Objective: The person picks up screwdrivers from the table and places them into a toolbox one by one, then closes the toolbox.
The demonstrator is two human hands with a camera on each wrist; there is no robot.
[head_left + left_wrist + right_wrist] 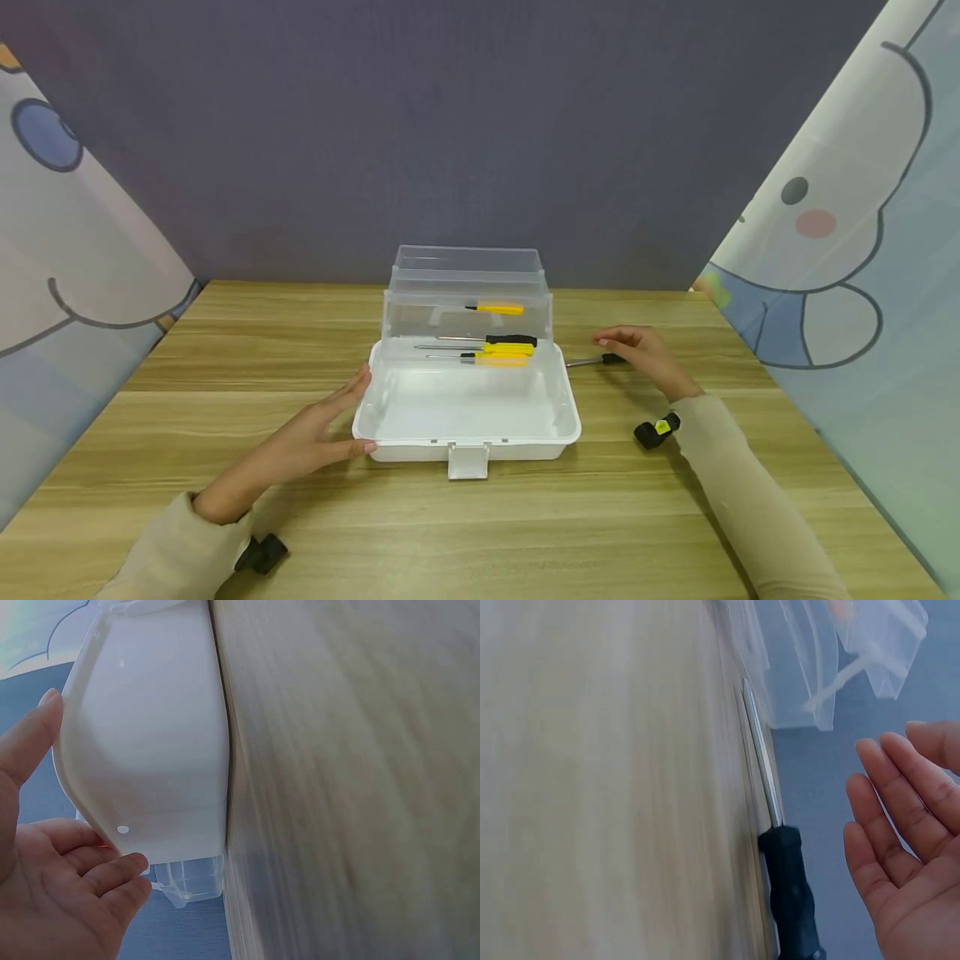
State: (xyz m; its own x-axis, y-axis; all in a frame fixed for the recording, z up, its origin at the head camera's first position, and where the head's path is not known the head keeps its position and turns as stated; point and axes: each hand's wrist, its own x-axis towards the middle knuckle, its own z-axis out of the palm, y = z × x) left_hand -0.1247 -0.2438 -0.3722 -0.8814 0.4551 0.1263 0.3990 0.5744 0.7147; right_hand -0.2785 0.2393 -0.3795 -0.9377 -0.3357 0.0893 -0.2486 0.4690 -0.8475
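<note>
An open white plastic box with a clear lid raised at its back stands on the table. Inside, along the back, lie several screwdrivers with yellow or black handles. My left hand rests at the box's left side, fingers extended and thumb at the front corner; the left wrist view shows fingertips at the rim. My right hand hovers over a black-handled screwdriver on the table right of the box. In the right wrist view its fingers are loosely bent, apart from the handle.
The wooden table spreads around the box, with a dark grey panel behind it. Cartoon-printed sheets hang on both sides. A clear latch juts from the box's front.
</note>
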